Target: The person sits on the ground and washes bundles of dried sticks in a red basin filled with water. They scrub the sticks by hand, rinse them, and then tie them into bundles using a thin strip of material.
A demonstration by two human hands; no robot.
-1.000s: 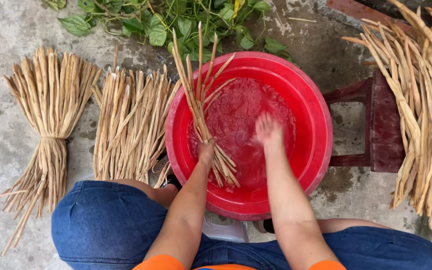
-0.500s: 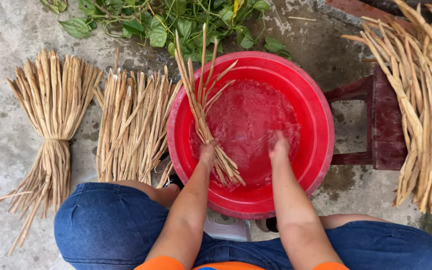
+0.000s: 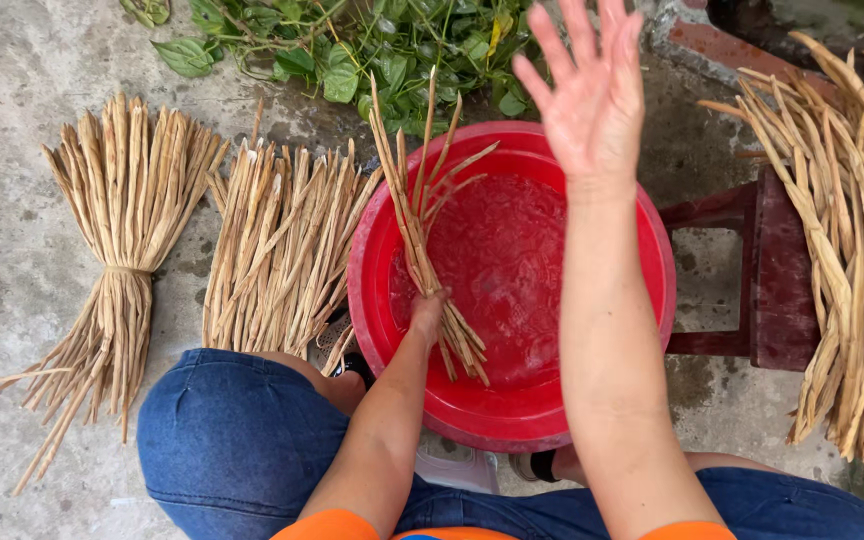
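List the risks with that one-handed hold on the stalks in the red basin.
The left hand alone grips the stalk bunch, which fans out loosely above it; stalks could slip loose into the water. The right hand is raised, open, off the bunch. The bunch leans past the red basin rim and may drip onto the dry stalk pile.

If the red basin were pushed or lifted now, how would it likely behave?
The red basin holds water, so it is probably heavy and apt to slosh. Its wide, low shape suggests it would slide rather than tip. The left hand grips a bundle of stalks inside, adding little weight.
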